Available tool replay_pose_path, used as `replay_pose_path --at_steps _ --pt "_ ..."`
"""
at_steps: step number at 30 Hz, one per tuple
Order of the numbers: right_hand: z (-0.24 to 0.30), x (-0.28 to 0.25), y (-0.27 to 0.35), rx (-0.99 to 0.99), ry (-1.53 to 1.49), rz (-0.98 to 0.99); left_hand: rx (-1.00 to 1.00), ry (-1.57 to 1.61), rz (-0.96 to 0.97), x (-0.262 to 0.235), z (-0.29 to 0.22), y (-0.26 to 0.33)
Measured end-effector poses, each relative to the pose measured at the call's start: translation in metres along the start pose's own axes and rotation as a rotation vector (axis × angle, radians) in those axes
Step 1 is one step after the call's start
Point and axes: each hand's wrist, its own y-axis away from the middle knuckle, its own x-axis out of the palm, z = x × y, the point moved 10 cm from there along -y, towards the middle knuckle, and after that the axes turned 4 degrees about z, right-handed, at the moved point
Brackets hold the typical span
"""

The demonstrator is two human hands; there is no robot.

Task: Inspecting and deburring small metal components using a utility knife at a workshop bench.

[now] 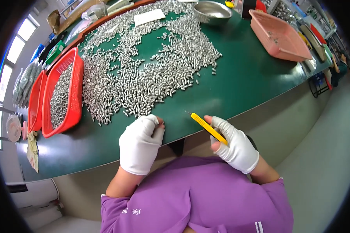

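Note:
My left hand (140, 143), in a white glove with bare fingertips, is curled shut at the near edge of the green table (245, 77); whether it pinches a small part is hidden. My right hand (233, 143), also gloved, grips a yellow-handled pointed tool (208, 127), its thin metal tip aimed up and left over the table edge. A wide heap of small silver cylindrical parts (144, 70) covers the table just beyond both hands.
A red basket (76, 101) holding more silver parts stands at the left, beside another red basket (35, 101). A pink basket (278, 37) sits far right, a metal bowl (212, 11) and a white paper (149, 17) at the far edge. Grey floor lies to the right.

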Motion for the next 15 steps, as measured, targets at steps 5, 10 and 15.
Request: replay_pose_path --at_steps 5,10,15 --pt "0.028 0.014 -0.002 -0.169 0.466 -0.055 -0.049 0.019 0.046 0.007 0.007 0.004" --pt "0.037 0.029 -0.006 -0.218 0.622 -0.036 -0.042 -0.001 0.044 0.008 0.006 0.006" --pt "0.044 0.035 -0.007 -0.217 0.694 -0.031 -0.049 -0.009 0.051 0.008 0.006 0.007"
